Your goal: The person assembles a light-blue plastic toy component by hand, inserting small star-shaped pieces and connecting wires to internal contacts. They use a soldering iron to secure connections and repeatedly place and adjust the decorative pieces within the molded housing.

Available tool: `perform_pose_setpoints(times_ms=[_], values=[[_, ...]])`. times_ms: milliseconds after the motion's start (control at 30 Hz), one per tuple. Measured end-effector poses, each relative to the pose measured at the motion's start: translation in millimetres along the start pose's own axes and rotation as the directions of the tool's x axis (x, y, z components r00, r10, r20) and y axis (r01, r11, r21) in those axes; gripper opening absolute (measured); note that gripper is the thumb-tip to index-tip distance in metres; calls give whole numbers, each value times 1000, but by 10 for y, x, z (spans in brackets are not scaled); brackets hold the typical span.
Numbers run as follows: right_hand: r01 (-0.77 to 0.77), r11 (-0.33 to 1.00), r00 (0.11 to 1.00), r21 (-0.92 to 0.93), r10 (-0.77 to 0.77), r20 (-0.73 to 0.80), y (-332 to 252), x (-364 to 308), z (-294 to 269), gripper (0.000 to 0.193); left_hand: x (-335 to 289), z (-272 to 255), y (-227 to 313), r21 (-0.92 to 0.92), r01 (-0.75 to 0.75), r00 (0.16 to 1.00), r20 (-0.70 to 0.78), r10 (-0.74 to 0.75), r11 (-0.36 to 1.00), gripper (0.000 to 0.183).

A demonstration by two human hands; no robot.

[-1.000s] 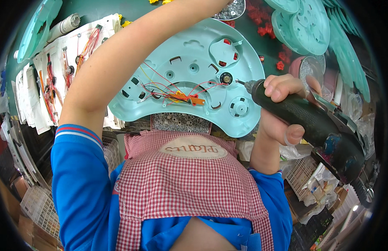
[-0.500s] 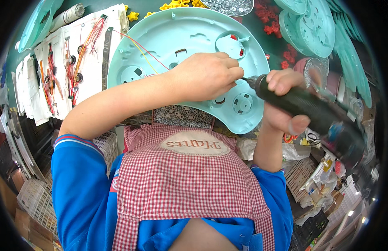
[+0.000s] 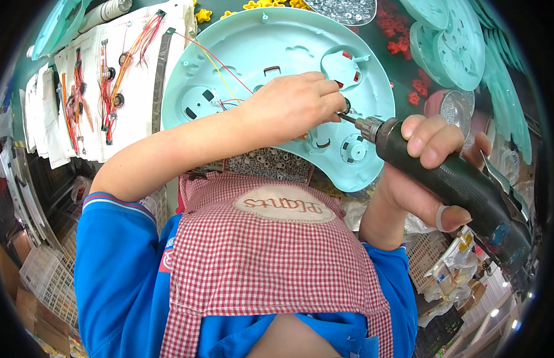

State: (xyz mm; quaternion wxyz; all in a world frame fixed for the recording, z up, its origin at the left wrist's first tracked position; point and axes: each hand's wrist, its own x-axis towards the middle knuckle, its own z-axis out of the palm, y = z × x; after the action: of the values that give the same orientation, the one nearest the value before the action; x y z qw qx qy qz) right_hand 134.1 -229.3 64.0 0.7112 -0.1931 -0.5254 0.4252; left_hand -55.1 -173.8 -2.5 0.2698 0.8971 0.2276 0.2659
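Observation:
A light turquoise plastic shell (image 3: 229,45), curved and hollow side up, lies before me with posts, slots and small fittings inside. My left hand (image 3: 298,101) reaches across it, fingers closed in a pinch beside a small black round part (image 3: 347,106); exactly what they grip is hidden. My right hand (image 3: 429,146) is wrapped around a dark electric screwdriver (image 3: 450,170), tilted with its bit (image 3: 346,118) at my left fingertips. Whether the bit touches a screw cannot be made out. Thin red and yellow wires (image 3: 220,68) run over the shell's left part.
Left of the shell, wired harnesses (image 3: 113,89) lie on white sheets. Yellow star pieces (image 3: 203,16), a dish of small clear parts (image 3: 345,9) and red pieces (image 3: 399,45) sit behind. More turquoise shells (image 3: 462,48) stack at right. A tray of small metal parts (image 3: 271,164) sits near my apron.
The screwdriver, blurred before, is now sharp and slightly lower right. The black round part now shows at my left fingertips. The whole view has shifted a little.

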Motion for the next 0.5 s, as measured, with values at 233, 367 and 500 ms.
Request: perform_pose_setpoints(times_ms=[233, 367, 500], values=[[4, 998, 998, -62, -8, -58, 36, -22, 72, 103, -20, -23, 5, 49, 3, 997, -75, 0, 999, 20], [-16, 1000, 995, -18, 14, -98, 62, -20, 65, 104, -50, -45, -51, -2, -6, 999, -37, 6, 1000, 20], [-29, 1000, 999, 4, 29, -43, 88, 7, 56, 104, -31, -90, -62, 36, -68, 998, 17, 68, 997, 19]])
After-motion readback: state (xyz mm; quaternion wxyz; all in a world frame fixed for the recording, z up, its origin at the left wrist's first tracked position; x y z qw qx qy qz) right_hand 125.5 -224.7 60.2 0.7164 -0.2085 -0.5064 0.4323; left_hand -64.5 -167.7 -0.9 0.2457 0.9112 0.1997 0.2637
